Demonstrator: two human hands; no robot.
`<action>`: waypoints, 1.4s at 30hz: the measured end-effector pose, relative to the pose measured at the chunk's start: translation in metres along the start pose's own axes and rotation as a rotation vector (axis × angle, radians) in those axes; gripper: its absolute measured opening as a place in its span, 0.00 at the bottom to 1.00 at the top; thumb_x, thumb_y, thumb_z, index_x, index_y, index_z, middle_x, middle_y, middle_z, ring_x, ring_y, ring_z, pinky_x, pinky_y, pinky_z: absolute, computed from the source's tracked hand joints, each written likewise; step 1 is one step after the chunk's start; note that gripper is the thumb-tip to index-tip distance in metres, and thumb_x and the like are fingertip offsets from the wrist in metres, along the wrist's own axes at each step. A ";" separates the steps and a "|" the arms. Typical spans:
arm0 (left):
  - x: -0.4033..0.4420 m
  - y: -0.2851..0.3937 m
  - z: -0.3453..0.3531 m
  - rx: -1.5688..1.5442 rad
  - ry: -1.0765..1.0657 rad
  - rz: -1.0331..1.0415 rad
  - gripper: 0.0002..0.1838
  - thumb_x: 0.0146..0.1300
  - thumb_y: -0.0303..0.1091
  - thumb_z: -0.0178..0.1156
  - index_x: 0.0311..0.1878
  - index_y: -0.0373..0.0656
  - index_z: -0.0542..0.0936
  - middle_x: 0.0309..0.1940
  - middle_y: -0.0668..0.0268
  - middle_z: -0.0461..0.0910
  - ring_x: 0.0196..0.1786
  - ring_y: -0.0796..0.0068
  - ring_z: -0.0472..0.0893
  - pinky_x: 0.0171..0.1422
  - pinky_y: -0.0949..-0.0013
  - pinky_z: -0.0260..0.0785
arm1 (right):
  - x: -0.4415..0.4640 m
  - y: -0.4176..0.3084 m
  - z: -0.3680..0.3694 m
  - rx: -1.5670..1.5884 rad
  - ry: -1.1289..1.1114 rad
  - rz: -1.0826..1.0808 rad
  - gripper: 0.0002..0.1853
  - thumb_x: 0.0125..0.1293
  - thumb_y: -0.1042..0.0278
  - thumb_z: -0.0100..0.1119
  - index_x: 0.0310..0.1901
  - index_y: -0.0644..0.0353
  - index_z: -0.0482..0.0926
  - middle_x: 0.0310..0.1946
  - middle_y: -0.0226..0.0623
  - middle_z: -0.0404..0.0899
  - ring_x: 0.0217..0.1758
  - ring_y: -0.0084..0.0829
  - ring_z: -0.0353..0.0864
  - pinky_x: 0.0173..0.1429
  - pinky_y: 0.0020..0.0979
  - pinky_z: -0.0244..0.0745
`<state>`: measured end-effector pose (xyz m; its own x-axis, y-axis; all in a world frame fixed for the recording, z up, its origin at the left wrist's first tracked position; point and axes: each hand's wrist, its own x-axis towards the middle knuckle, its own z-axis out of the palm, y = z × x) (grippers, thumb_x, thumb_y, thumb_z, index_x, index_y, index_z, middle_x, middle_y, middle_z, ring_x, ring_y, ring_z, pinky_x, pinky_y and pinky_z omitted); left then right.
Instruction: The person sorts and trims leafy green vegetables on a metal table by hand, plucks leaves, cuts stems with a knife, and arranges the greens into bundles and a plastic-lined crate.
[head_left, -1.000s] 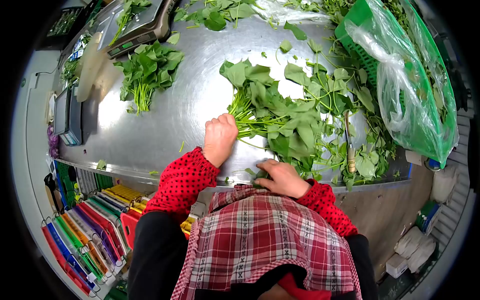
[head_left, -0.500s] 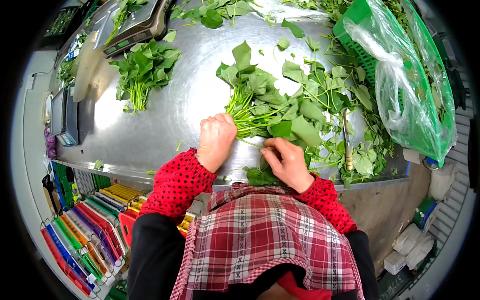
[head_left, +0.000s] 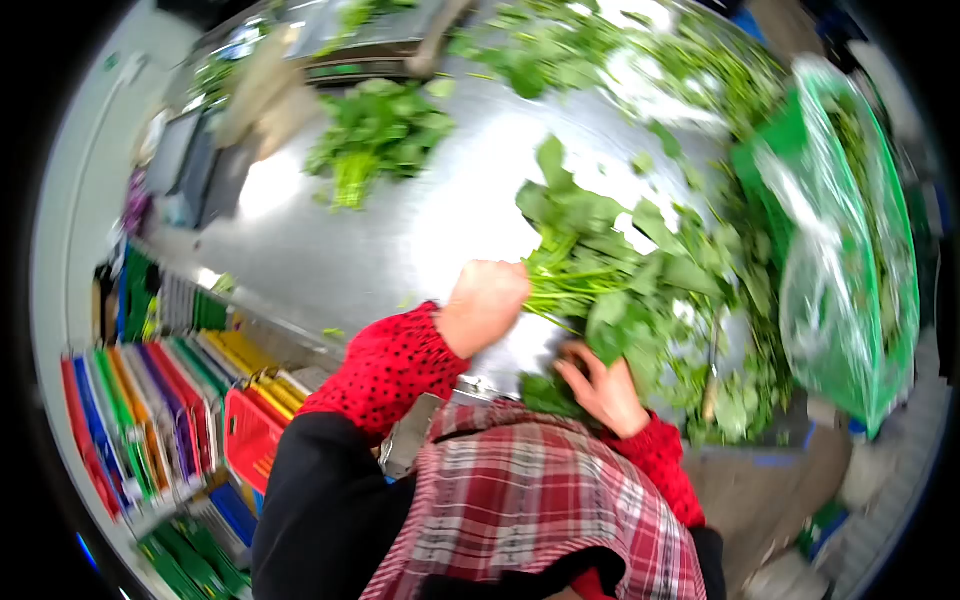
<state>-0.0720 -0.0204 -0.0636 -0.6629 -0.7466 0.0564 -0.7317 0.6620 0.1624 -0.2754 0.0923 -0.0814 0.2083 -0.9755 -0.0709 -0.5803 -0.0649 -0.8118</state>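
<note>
My left hand is closed in a fist around the stems of a bunch of leafy greens, whose leaves fan out to the right. Just below those leaves, my right hand is bent with its thumb and forefinger towards the stems. Motion blur and leaves keep me from telling whether its fingers grip anything. A dark green leaf lies beside the right thumb, at the table's front edge. Another bunch of greens, stems towards me, rests farther back on the metal table.
A green basket with clear plastic stands at the right, beside loose greens. A knife lies among leaves at front right. Scales are at the back. Colourful folders and a red basket sit below the left edge.
The view has swung, so the table and both hands appear lower and farther right. The left hand keeps its hold on the bunch. The right hand sits slightly farther under the leaves.
</note>
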 end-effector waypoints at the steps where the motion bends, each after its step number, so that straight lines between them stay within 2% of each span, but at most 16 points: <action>1: 0.001 -0.004 -0.012 -0.085 -0.087 -0.065 0.08 0.41 0.26 0.57 0.29 0.38 0.75 0.23 0.55 0.80 0.26 0.55 0.82 0.29 0.57 0.72 | -0.002 -0.001 0.000 0.048 -0.005 0.042 0.11 0.60 0.67 0.64 0.41 0.63 0.80 0.27 0.45 0.80 0.29 0.42 0.80 0.35 0.37 0.75; 4: 0.002 -0.026 -0.039 -0.195 -0.231 -0.222 0.11 0.44 0.26 0.60 0.35 0.36 0.79 0.26 0.56 0.82 0.27 0.61 0.82 0.31 0.60 0.72 | -0.005 -0.004 0.000 0.007 -0.038 0.090 0.10 0.59 0.68 0.65 0.39 0.63 0.81 0.27 0.43 0.80 0.27 0.39 0.80 0.33 0.35 0.75; 6: -0.008 -0.051 -0.048 -0.995 -0.068 -0.255 0.15 0.47 0.27 0.66 0.41 0.36 0.82 0.27 0.61 0.83 0.28 0.73 0.80 0.33 0.67 0.71 | -0.010 -0.001 0.003 0.009 -0.058 0.118 0.09 0.58 0.68 0.66 0.37 0.63 0.81 0.27 0.42 0.80 0.26 0.38 0.80 0.32 0.34 0.74; 7: -0.009 -0.062 -0.092 -1.180 -0.247 -0.601 0.19 0.47 0.29 0.71 0.44 0.35 0.83 0.31 0.64 0.84 0.31 0.80 0.78 0.38 0.72 0.71 | -0.010 -0.004 0.003 0.003 -0.076 0.104 0.09 0.57 0.69 0.66 0.37 0.63 0.81 0.26 0.42 0.80 0.26 0.38 0.80 0.31 0.34 0.74; 11: -0.040 -0.155 -0.143 -1.418 0.391 -0.495 0.10 0.57 0.30 0.62 0.38 0.32 0.82 0.31 0.60 0.83 0.31 0.73 0.80 0.39 0.70 0.72 | -0.014 0.002 0.008 0.002 -0.106 0.098 0.09 0.57 0.69 0.66 0.37 0.64 0.81 0.26 0.42 0.80 0.26 0.40 0.80 0.31 0.35 0.74; 17: -0.062 -0.308 -0.121 -1.191 0.764 -0.799 0.13 0.59 0.35 0.64 0.41 0.34 0.83 0.35 0.67 0.83 0.36 0.80 0.79 0.42 0.77 0.69 | -0.008 0.010 0.019 -0.066 -0.136 0.062 0.11 0.59 0.65 0.65 0.38 0.63 0.81 0.28 0.42 0.81 0.27 0.42 0.81 0.32 0.38 0.75; 22: -0.084 -0.355 0.022 -1.221 0.181 -0.984 0.15 0.53 0.33 0.67 0.42 0.34 0.85 0.38 0.63 0.86 0.42 0.73 0.82 0.52 0.70 0.71 | 0.000 0.013 0.029 -0.136 -0.264 0.048 0.13 0.59 0.60 0.64 0.39 0.61 0.81 0.32 0.43 0.82 0.30 0.44 0.82 0.35 0.41 0.75; 28: -0.070 -0.349 -0.017 -0.857 -0.205 -1.100 0.16 0.49 0.40 0.73 0.37 0.38 0.87 0.38 0.61 0.85 0.39 0.72 0.80 0.49 0.67 0.71 | 0.000 0.020 0.033 -0.134 -0.228 0.085 0.12 0.59 0.61 0.65 0.39 0.60 0.81 0.32 0.45 0.81 0.33 0.45 0.82 0.37 0.41 0.75; 29: -0.078 -0.376 0.011 -0.619 -0.098 -1.215 0.15 0.50 0.38 0.72 0.39 0.39 0.87 0.35 0.61 0.85 0.37 0.71 0.80 0.46 0.67 0.71 | 0.002 0.022 0.038 -0.152 -0.228 0.042 0.13 0.59 0.61 0.64 0.41 0.59 0.81 0.33 0.44 0.81 0.33 0.45 0.82 0.37 0.41 0.75; 31: -0.078 -0.383 0.014 -1.105 0.126 -1.061 0.23 0.48 0.39 0.75 0.43 0.31 0.83 0.31 0.59 0.84 0.35 0.69 0.82 0.36 0.68 0.73 | 0.006 0.018 0.047 -0.199 -0.194 0.033 0.16 0.60 0.60 0.63 0.47 0.57 0.78 0.36 0.42 0.80 0.35 0.46 0.81 0.38 0.43 0.76; 33: -0.084 -0.377 0.027 -1.141 0.470 -0.877 0.28 0.49 0.33 0.75 0.50 0.25 0.78 0.43 0.53 0.83 0.39 0.65 0.84 0.42 0.62 0.77 | 0.013 0.019 0.058 -0.160 -0.216 -0.035 0.20 0.56 0.58 0.67 0.47 0.57 0.76 0.40 0.43 0.79 0.40 0.46 0.81 0.39 0.45 0.77; 37: -0.104 -0.395 0.029 -0.466 0.204 -1.335 0.40 0.47 0.50 0.75 0.55 0.27 0.74 0.49 0.51 0.80 0.49 0.57 0.79 0.56 0.57 0.71 | 0.015 0.048 0.075 -0.329 -0.251 -0.157 0.22 0.54 0.59 0.67 0.47 0.59 0.73 0.41 0.39 0.75 0.36 0.42 0.81 0.36 0.43 0.76; 39: -0.064 -0.251 -0.035 0.182 0.359 -1.511 0.45 0.46 0.58 0.73 0.56 0.27 0.73 0.49 0.51 0.78 0.51 0.52 0.77 0.56 0.52 0.69 | 0.003 0.041 0.030 -0.169 -0.048 -0.115 0.19 0.55 0.60 0.67 0.45 0.59 0.76 0.39 0.40 0.77 0.36 0.41 0.81 0.37 0.42 0.77; 40: -0.063 -0.236 -0.018 0.300 0.457 -1.394 0.44 0.49 0.57 0.72 0.56 0.26 0.71 0.49 0.49 0.76 0.53 0.47 0.74 0.58 0.50 0.66 | -0.009 0.047 0.011 -0.029 0.115 -0.015 0.17 0.56 0.60 0.67 0.44 0.59 0.78 0.38 0.41 0.78 0.37 0.41 0.81 0.38 0.41 0.77; 41: -0.065 -0.256 0.026 0.195 0.662 -0.910 0.41 0.53 0.52 0.71 0.57 0.25 0.70 0.52 0.47 0.74 0.56 0.47 0.73 0.61 0.50 0.64 | -0.019 0.059 -0.007 0.105 0.266 0.106 0.16 0.56 0.60 0.67 0.42 0.59 0.79 0.37 0.42 0.79 0.37 0.41 0.81 0.39 0.39 0.77; 42: -0.037 -0.212 0.044 0.036 0.723 -0.785 0.37 0.57 0.47 0.69 0.59 0.27 0.68 0.56 0.46 0.71 0.59 0.50 0.71 0.66 0.54 0.62 | -0.037 0.081 -0.026 -0.138 0.450 0.130 0.15 0.55 0.61 0.68 0.40 0.61 0.80 0.35 0.43 0.80 0.38 0.41 0.81 0.41 0.38 0.77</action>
<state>0.1007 -0.1307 -0.1435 0.2386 -0.8191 0.5217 -0.9251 -0.0283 0.3786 -0.3509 0.1181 -0.1293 -0.2166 -0.9694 0.1156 -0.6844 0.0663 -0.7261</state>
